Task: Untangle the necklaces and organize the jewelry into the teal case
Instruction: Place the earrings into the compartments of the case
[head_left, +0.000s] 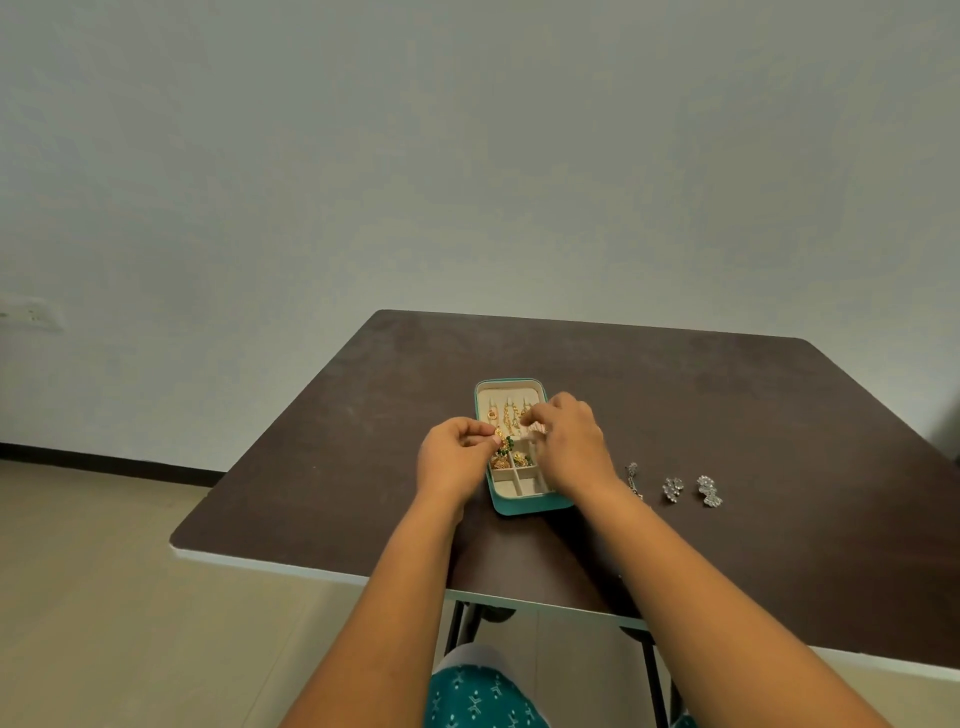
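An open teal case (519, 505) with a cream lining lies on the dark brown table (727, 415). Gold chains (506, 415) hang in its upper section, and gold pieces with green beads (506, 448) fill small compartments below. My left hand (452, 457) hovers at the case's left edge, fingers curled, pinching something small near the green beads. My right hand (569, 441) covers the case's right side, its fingertips pinching at the gold chains. What exactly each hand holds is hidden by the fingers.
To the right of the case lie a silver chain piece (632, 478) and two silver stone earrings (672, 488) (709, 491). The table's near edge (311, 569) runs over folding legs. A pale wall stands behind.
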